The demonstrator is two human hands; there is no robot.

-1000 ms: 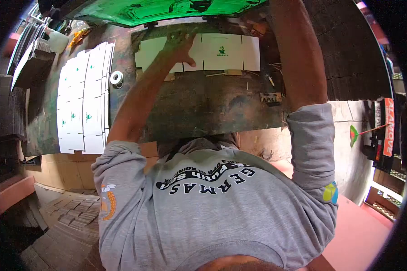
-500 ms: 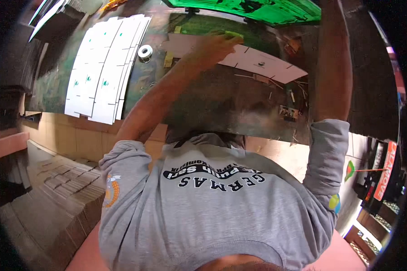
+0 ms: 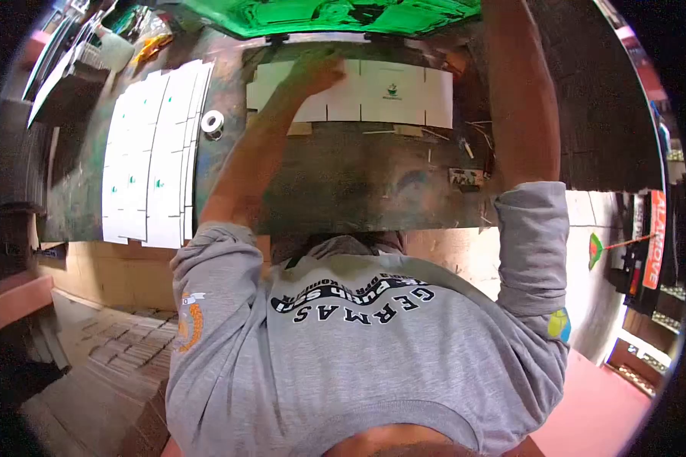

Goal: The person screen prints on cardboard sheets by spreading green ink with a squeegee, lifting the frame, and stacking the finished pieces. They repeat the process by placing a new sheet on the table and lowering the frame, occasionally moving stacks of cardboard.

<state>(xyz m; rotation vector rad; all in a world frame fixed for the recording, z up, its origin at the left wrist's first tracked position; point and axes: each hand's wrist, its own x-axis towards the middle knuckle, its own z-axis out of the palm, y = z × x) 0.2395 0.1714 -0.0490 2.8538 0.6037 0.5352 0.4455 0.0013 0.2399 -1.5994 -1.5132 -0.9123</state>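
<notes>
My left hand (image 3: 318, 72) lies over the left part of a white die-cut card sheet (image 3: 427, 95), near its far edge. Its fingers are blurred and dark, so I cannot tell whether they grip the card. Slots cut the long edges of this sheet, and a small green cup-like print sits right of its middle. Beyond it, a raised screen-printing frame (image 3: 282, 19) shows a mesh covered in green ink. My right forearm (image 3: 522, 99) reaches up beside the frame's right end, with the hand outside the picture.
A fanned stack of printed white sheets (image 3: 156, 152) lies at the left, beside a roll of tape (image 3: 213, 123). Small scraps and a dark picture card (image 3: 466, 177) lie at the right of the worktable (image 3: 343, 183). Cardboard piles (image 3: 107, 381) stand low left.
The card sheet has gone from slanting to nearly level in view. My left hand has shifted left along it. The whole view has moved somewhat; my right arm still reaches up at the right.
</notes>
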